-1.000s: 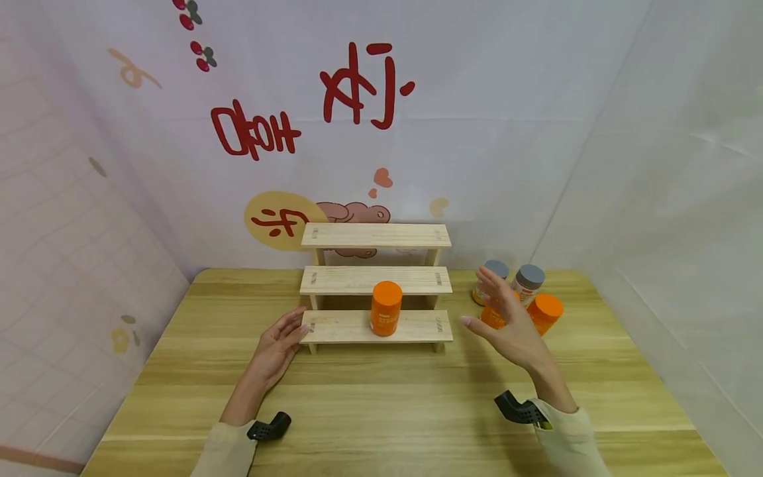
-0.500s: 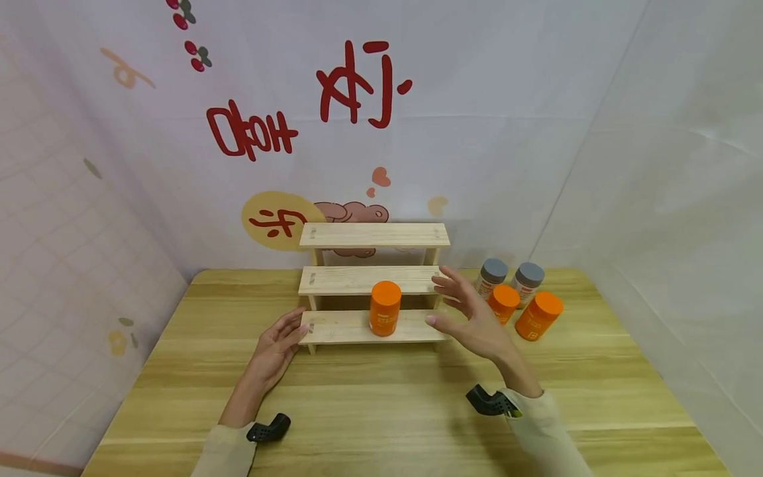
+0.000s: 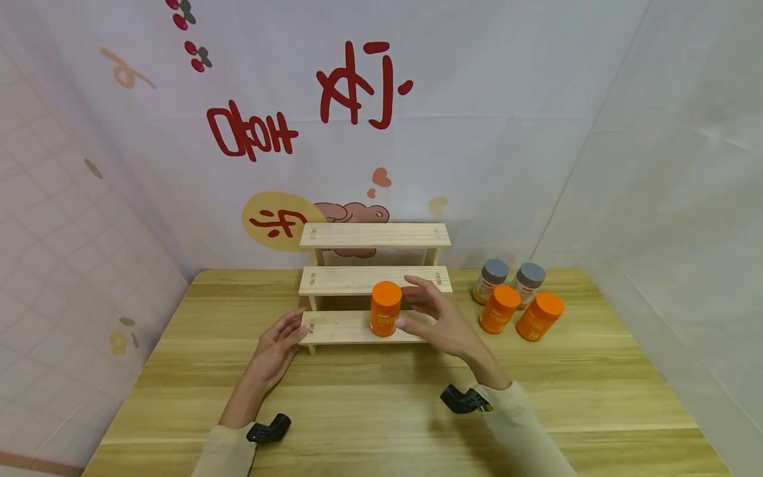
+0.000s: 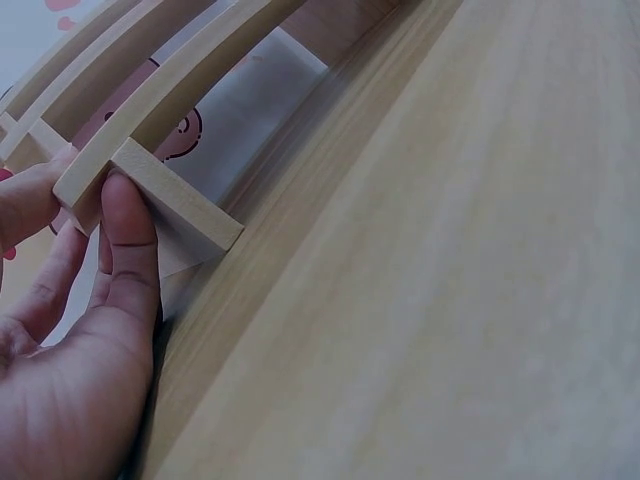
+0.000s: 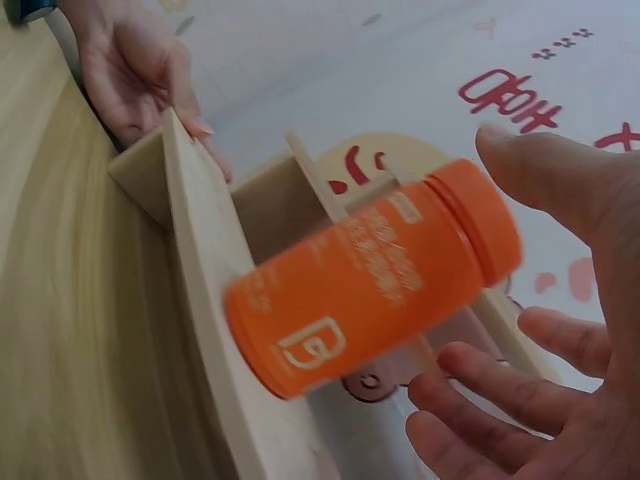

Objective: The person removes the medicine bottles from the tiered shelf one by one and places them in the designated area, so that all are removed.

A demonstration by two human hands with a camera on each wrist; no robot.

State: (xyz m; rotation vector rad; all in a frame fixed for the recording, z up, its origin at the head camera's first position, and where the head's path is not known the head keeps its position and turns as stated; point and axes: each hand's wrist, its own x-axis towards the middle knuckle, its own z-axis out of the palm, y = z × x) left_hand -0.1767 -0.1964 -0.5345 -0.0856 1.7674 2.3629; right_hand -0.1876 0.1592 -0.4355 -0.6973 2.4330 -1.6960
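A three-tier wooden display stand (image 3: 336, 326) stands at the back of the table. On its lowest step an orange bottle (image 3: 385, 311) with an orange lid stands upright, right of the step's middle. My left hand (image 3: 277, 348) pinches the left end of that step; in the left wrist view the thumb and fingers (image 4: 130, 235) meet the board's end (image 4: 85, 180). My right hand (image 3: 441, 326) is just right of the bottle, thumb and fingers spread toward it. In the right wrist view the bottle (image 5: 375, 285) lies between the parted thumb and fingers, which are not wrapped round it.
Right of the stand are two more orange bottles (image 3: 501, 310) (image 3: 539, 318) and two bottles with grey lids (image 3: 492, 279) (image 3: 528, 281). A printed white cloth (image 3: 507, 119) hangs behind and at the sides of the wooden table (image 3: 357, 411).
My right hand has moved left from over the group of bottles to the orange bottle on the stand, uncovering the group. My left hand stays at the step's end.
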